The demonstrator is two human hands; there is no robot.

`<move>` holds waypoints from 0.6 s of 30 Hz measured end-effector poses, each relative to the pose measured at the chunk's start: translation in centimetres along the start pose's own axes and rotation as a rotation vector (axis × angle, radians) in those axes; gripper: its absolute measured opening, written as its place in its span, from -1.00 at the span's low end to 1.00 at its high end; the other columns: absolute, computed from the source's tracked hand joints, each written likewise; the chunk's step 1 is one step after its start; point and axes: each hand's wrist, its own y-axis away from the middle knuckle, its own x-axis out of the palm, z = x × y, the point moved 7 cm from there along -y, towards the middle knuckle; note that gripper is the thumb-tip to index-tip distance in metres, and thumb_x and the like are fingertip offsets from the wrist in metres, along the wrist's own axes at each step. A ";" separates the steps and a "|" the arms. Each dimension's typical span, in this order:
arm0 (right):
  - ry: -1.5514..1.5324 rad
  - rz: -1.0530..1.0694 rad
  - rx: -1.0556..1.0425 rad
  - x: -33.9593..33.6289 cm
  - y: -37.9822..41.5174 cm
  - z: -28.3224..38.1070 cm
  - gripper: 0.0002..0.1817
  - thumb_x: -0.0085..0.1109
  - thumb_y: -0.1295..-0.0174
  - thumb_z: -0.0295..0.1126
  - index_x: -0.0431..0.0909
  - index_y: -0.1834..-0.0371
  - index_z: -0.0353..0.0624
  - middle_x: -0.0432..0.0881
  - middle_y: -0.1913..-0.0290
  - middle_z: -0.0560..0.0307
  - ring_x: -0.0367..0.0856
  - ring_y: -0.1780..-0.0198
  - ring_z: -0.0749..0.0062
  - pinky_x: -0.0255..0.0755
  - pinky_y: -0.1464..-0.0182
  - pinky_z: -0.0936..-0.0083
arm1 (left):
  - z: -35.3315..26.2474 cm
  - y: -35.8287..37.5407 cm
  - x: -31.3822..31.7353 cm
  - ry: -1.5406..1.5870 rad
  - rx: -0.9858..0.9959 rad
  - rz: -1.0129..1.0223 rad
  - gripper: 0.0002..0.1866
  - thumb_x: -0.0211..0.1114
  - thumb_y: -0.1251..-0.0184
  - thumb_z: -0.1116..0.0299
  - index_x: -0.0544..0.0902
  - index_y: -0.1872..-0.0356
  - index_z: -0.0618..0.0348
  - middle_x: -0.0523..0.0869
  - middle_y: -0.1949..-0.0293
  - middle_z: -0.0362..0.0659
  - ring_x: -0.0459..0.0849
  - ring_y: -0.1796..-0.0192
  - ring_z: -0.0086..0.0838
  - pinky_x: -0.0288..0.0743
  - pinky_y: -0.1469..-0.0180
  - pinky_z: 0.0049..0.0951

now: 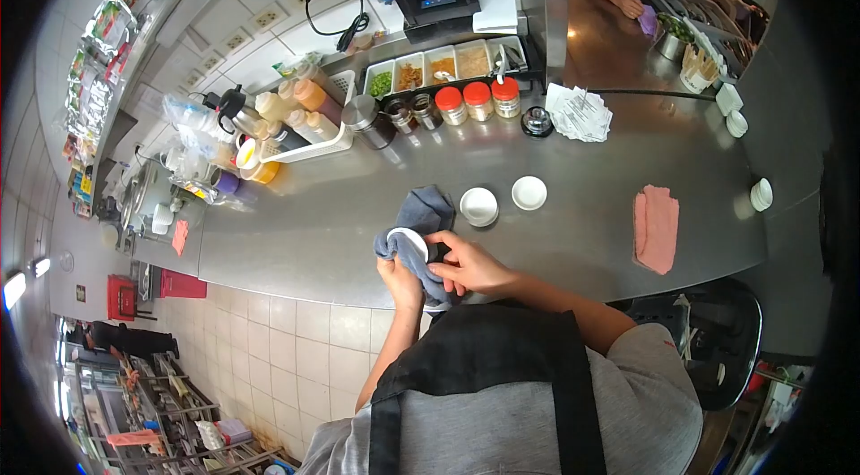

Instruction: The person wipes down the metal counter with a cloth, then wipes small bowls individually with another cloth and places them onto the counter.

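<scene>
Left hand [400, 281] was closed around a small white dish [408, 240] from below, the dish partly wrapped in a grey cloth [425, 211]. Right hand [468, 265] was clamped on the cloth, pressing it against the dish. Both were held just above the near edge of the steel counter [573, 233]. Two more white dishes [479, 205] sat on the counter just beyond the cloth. A pink cloth [657, 226] lay well apart, to the right. Three red-lidded jars [477, 101] stood at the back.
</scene>
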 end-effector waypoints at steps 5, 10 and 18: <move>0.071 -0.238 -0.333 -1.2 -1.1 -1.2 -0.52 0.24 -0.26 -0.42 0.47 -0.27 -0.16 0.52 0.55 0.23 0.46 0.47 0.55 0.33 0.40 0.52 | -0.3 1.8 1.2 -0.140 0.029 -0.001 -0.60 -0.02 -0.54 0.35 0.29 -0.29 0.28 0.44 -0.18 -0.06 0.43 -0.22 -0.34 0.29 -0.30 -0.36; 0.591 -0.410 -0.496 -2.9 0.2 2.3 -0.61 0.12 -0.28 -0.50 0.53 -0.19 -0.14 0.48 0.13 0.00 0.56 0.21 0.21 0.46 0.15 0.37 | -2.0 1.5 3.1 -0.580 0.185 0.196 -0.69 0.26 -0.25 0.48 0.51 0.01 0.37 0.71 0.24 0.12 0.71 0.21 -0.10 0.55 0.13 -0.24; 0.804 -0.380 -0.603 -2.2 -0.2 4.7 -0.60 0.15 -0.27 -0.45 0.50 -0.20 -0.14 0.51 0.10 -0.10 0.57 0.05 0.08 0.48 0.06 0.27 | -4.1 -0.1 3.1 -0.883 0.421 0.267 -0.82 0.23 -0.14 0.53 0.61 0.24 0.40 0.68 0.45 0.17 0.70 0.39 0.03 0.56 0.31 -0.19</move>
